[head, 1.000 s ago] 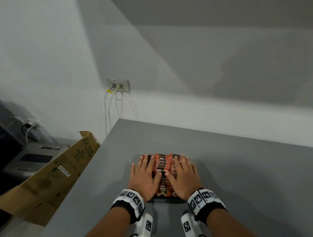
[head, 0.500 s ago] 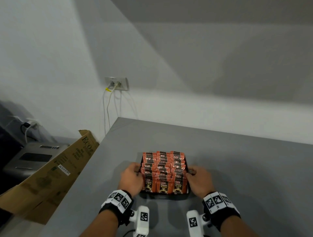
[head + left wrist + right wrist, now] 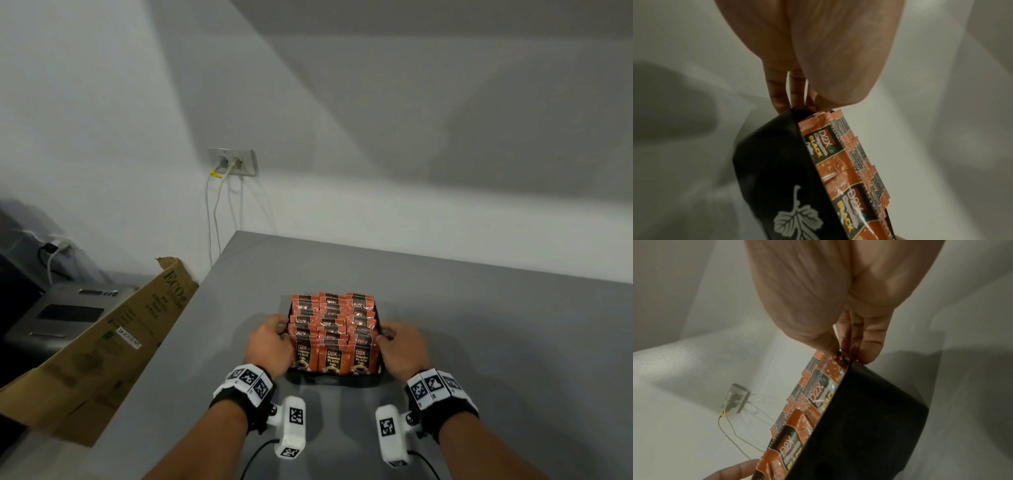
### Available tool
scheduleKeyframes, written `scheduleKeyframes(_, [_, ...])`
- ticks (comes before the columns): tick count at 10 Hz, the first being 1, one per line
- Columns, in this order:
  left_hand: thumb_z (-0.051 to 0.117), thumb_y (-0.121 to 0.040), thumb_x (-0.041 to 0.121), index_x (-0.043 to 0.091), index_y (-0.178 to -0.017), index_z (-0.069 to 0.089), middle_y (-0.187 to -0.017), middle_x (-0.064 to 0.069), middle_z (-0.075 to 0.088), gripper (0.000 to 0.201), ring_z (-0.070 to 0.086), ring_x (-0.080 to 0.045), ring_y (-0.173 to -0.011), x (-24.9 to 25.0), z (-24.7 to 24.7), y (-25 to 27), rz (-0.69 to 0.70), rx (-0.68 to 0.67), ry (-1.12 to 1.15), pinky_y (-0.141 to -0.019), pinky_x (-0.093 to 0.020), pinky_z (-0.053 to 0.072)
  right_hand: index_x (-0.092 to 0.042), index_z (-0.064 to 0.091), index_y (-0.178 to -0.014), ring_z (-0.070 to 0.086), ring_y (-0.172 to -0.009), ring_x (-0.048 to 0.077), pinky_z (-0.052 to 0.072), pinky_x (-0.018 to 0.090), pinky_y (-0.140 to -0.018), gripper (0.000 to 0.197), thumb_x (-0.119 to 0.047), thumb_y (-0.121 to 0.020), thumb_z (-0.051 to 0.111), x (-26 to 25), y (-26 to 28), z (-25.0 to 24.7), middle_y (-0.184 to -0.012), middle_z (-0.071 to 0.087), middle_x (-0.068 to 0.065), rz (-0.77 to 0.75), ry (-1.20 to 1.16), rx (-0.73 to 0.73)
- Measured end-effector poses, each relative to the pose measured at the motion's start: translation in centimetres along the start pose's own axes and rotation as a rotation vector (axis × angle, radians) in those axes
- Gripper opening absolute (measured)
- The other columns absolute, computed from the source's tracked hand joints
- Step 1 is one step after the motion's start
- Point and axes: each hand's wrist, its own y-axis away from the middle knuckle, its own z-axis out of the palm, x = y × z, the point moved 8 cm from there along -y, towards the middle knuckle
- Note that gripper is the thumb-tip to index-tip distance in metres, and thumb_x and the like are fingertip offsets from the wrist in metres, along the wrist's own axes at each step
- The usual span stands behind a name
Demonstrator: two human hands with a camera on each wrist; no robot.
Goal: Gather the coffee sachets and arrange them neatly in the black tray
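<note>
Both hands — left hand (image 3: 270, 346) and right hand (image 3: 404, 346) — grip the black tray (image 3: 777, 170) between them, its coffee sachets (image 3: 334, 329) already rowed; likely only a steady, level set-down remains.

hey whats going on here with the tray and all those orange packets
A person is holding a black tray on a grey table. The left hand grips the tray's left edge and the right hand grips its right edge, thumbs at the rim. The coffee sachets already stand inside in three neat rows. No loose sachets show on the table.
</note>
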Motion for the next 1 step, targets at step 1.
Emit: scheduleKeyframes(1, [0.052,-0.1,0.022,0.025,-0.13,0.056,-0.126,-0.005,0.067,0.031,0.067,-0.02,-0.105,-0.7,0.03,-0.12,-0.017,0.011,0.057,-0.092,-0.036,0.055,-0.016,0.074,-0.109,0.062,-0.081,0.007,0.042,0.014,-0.069,0.022,-0.017,-0.1,0.054,-0.22,0.24,-0.33,-0.103,0.075,-0.002,0.01,-0.024,0.025])
